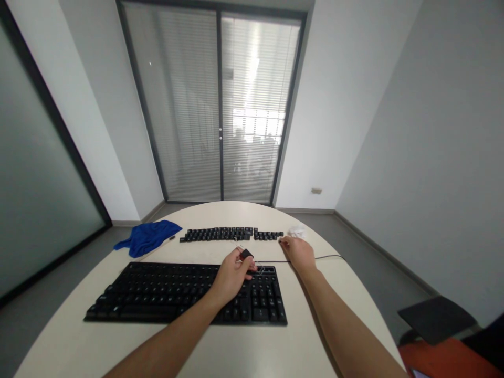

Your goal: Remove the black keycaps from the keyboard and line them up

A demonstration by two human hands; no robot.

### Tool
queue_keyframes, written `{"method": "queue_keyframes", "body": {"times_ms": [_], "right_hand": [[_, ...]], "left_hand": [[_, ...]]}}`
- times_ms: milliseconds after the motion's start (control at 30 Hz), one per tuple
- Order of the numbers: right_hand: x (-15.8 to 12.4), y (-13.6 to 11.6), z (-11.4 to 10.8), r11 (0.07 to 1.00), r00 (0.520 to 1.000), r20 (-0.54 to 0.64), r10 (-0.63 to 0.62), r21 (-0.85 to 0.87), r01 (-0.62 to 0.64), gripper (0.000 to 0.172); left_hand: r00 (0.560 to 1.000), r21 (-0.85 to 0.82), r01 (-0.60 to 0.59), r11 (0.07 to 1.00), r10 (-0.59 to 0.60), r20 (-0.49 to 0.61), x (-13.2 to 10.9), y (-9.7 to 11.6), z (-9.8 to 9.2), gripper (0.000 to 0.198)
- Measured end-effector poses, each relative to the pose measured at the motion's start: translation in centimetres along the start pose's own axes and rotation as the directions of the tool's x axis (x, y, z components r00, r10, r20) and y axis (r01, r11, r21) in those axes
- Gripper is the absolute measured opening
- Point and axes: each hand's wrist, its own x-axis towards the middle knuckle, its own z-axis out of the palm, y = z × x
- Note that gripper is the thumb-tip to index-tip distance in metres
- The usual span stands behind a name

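My left hand (232, 273) is closed above the right part of a black keyboard (165, 294). Between its fingers is a black keycap (247, 253), and a thin wire loop (260, 269) pokes out beside them, perhaps a keycap puller. Farther back lie rows of loose black keycaps (216, 234), with a smaller group (268, 235) to their right. At the right end of that group my right hand (300, 253) rests low over the table, fingertips pinched together on a small dark piece that looks like a keycap; the fingers mostly hide it.
A blue cloth (151, 237) lies at the back left, with a thin brush (159, 247) by it. Crumpled white tissue (296, 231) sits behind my right hand. A black cable (328, 256) crosses the round table (236, 352). A chair (441, 320) stands at the right.
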Motion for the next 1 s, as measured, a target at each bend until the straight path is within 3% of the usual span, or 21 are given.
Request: {"method": "queue_keyframes", "body": {"times_ms": [200, 367, 1000], "right_hand": [[0.2, -0.6, -0.8, 0.999, 0.999, 0.047, -0.025, -0.029, 0.026, 0.026], [0.0, -0.4, -0.5, 0.999, 1.000, -0.005, -0.016, -0.040, 0.016, 0.028], [0.8, 0.4, 0.2, 0.999, 1.000, -0.012, -0.003, 0.046, 0.004, 0.021]], "left_hand": [[1.000, 0.015, -0.010, 1.000, 0.010, 0.027, 0.0, -0.2, -0.1, 0.033], [0.999, 0.028, -0.006, 1.000, 0.005, 0.038, 0.1, -0.3, -0.2, 0.031], [0.997, 0.063, 0.027, 0.998, -0.032, 0.075, -0.2, -0.2, -0.2, 0.026]]}}
